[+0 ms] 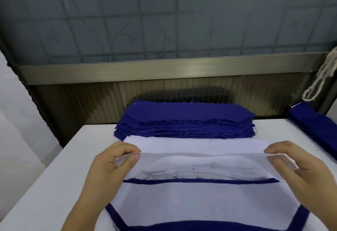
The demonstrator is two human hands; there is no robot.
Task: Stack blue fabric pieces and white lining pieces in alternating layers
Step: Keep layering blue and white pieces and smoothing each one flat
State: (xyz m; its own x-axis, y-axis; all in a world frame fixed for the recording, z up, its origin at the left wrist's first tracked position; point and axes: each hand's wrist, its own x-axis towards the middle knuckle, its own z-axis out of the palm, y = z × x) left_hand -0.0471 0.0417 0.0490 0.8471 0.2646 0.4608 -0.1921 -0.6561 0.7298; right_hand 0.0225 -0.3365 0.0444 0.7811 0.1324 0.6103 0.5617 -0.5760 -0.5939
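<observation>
A tall stack of blue fabric pieces lies on the white table. Just before that stack lies a thin white lining sheet, over a nearer layered pile of blue and white pieces. Right of the stack, well apart, lies a second pile of blue fabric, with a looped pale cord hanging behind it.

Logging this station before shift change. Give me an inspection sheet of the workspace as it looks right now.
Surface: white table.
Job's things: blue fabric stack at the far edge; white lining piece held over the near alternating pile.
Clutter: second blue stack on the right.
Grips: left hand and right hand each pinch a lining corner.
Cables: white cord hanging on the right.
Surroundings: metal rail, grey wall.
</observation>
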